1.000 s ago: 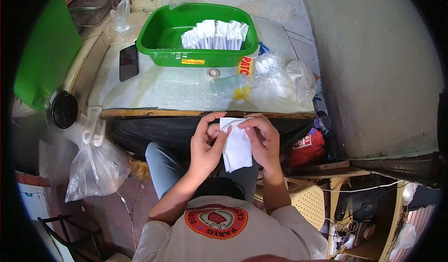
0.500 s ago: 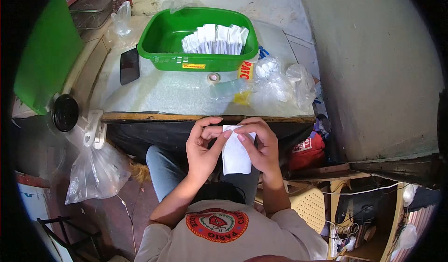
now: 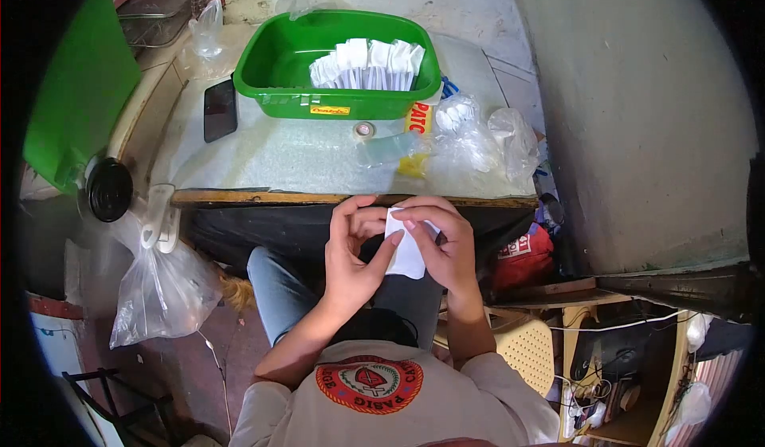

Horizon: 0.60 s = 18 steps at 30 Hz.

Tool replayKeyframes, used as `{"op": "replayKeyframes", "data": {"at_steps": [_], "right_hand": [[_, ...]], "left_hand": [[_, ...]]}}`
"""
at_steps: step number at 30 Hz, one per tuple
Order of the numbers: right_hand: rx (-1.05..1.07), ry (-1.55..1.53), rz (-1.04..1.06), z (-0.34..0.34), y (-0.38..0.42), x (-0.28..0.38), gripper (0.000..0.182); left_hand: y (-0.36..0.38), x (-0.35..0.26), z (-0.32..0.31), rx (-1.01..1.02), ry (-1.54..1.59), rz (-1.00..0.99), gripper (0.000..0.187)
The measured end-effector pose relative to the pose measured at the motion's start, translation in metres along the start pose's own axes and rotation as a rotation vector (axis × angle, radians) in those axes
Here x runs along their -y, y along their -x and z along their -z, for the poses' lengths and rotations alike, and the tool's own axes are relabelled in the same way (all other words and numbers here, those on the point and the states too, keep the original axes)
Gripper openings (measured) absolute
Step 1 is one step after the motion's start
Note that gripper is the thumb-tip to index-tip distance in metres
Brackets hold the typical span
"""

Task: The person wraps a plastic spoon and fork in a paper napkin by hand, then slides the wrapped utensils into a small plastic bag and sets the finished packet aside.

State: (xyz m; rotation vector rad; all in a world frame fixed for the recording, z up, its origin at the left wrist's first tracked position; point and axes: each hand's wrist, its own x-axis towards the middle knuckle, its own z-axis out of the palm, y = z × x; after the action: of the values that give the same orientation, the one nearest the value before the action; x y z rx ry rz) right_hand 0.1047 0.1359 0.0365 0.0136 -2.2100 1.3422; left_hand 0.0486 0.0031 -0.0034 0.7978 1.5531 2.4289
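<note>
A small white sheet (image 3: pixel 407 257), paper or thin cloth, is held upright over my lap, just in front of the table edge. My left hand (image 3: pixel 353 257) grips its left side, the thumb on the near face and fingers curled behind. On the upper right, my right hand (image 3: pixel 446 246) pinches the sheet's top with thumb and fingers. Part of the sheet is hidden by both hands. Beyond them on the table, a green basin (image 3: pixel 339 106) holds several similar-looking white folded pieces (image 3: pixel 370 66) standing in a row.
On the table lie a black phone (image 3: pixel 220 111), a tape roll (image 3: pixel 363 131) and clear plastic bags (image 3: pixel 470 148). A plastic bag (image 3: pixel 163 296) hangs from a white clip (image 3: pixel 162 222) at the left. To the right are a red bag (image 3: pixel 526 262) and a yellow perforated chair (image 3: pixel 526 354).
Both hands have shifted slightly, the left one up and to the right, closer to the right hand. Less of the white sheet shows below them, and its lower edge sits higher.
</note>
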Motion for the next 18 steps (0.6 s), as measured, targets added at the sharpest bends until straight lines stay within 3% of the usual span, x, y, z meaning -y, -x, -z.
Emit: {"op": "replayKeyframes", "data": {"at_steps": [2,4,6,10,11,18], "right_hand": [[-0.016,-0.003,-0.02,0.0,0.0,-0.002,0.015],[-0.153,-0.026,0.095,0.001,-0.002,-0.008,0.016],[-0.159,-0.017,0.108,0.005,-0.004,-0.007,0.018],[-0.22,0.054,0.107,0.01,-0.004,-0.003,0.023],[-0.242,0.054,0.12,0.011,-0.004,-0.004,0.025],[-0.331,0.122,0.206,0.012,0.003,-0.004,0.037]], "left_hand": [[0.002,-0.002,0.0,0.023,0.02,0.001,0.059],[0.005,0.0,0.002,0.028,0.019,0.02,0.056],[0.01,0.005,0.004,0.103,0.04,0.05,0.054],[0.018,0.004,0.003,0.122,-0.005,0.061,0.037],[0.018,0.002,0.002,0.098,0.005,0.089,0.025],[0.018,0.002,0.001,0.008,0.033,0.089,0.011]]}}
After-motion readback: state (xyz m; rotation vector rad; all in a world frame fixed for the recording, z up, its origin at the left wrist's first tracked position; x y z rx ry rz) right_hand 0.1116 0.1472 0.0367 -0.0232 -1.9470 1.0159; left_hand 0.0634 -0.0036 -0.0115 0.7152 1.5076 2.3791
